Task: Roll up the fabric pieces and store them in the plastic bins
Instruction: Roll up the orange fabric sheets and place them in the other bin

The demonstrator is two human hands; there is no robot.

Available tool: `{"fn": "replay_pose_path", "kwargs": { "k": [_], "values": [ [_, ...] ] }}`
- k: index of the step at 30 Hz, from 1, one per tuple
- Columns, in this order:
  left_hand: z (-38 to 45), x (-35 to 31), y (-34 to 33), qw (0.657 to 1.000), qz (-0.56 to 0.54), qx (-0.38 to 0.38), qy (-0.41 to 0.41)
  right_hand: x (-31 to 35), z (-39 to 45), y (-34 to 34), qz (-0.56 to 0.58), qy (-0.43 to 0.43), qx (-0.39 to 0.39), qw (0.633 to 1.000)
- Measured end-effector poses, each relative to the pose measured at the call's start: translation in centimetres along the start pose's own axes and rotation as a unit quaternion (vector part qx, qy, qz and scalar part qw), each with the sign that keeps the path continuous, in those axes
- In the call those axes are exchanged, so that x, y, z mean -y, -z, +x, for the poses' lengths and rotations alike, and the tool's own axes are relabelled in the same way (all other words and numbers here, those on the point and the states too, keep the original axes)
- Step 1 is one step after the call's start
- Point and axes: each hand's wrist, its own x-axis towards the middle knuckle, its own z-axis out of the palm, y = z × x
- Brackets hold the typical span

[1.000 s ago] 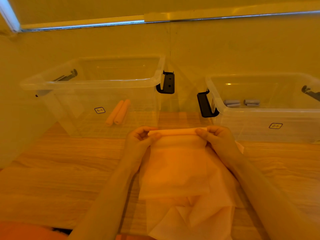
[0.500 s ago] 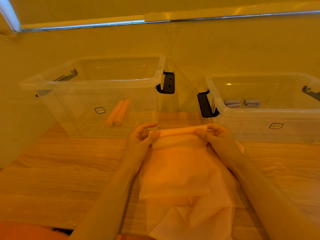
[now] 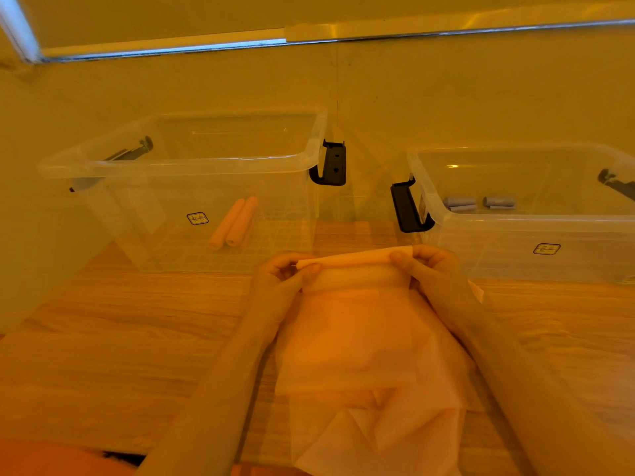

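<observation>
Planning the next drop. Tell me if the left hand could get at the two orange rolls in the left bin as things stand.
Probably not yet: the left hand pinches the fabric roll. The left bin is lidless, the orange rolls uncovered.

The fabric piece (image 3: pixel 357 341) is thin, matt, slightly translucent cloth with soft creases. Both bins, the left bin (image 3: pixel 192 166) and right bin (image 3: pixel 536 225), are clear glossy plastic with black plastic latches (image 3: pixel 331 164). The table (image 3: pixel 113 338) shows a smooth wood-grain finish.
</observation>
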Motion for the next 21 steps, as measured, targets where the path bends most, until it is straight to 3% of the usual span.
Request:
{"fn": "replay_pose_path", "kwargs": {
  "k": [8,12,21],
  "values": [
    [0.05,-0.13,0.11,1.0,0.0,-0.016,-0.013,0.12,0.14,0.21,0.035,-0.003,0.028,0.999],
    [-0.12,-0.29,0.18,0.999,0.001,-0.027,-0.018,0.03,0.22,0.3,0.002,0.039,0.011,0.999],
    [-0.41,-0.5,0.12,0.999,0.026,-0.026,-0.014,0.12,0.31,0.17,-0.023,0.045,-0.038,0.998]
  ]
}}
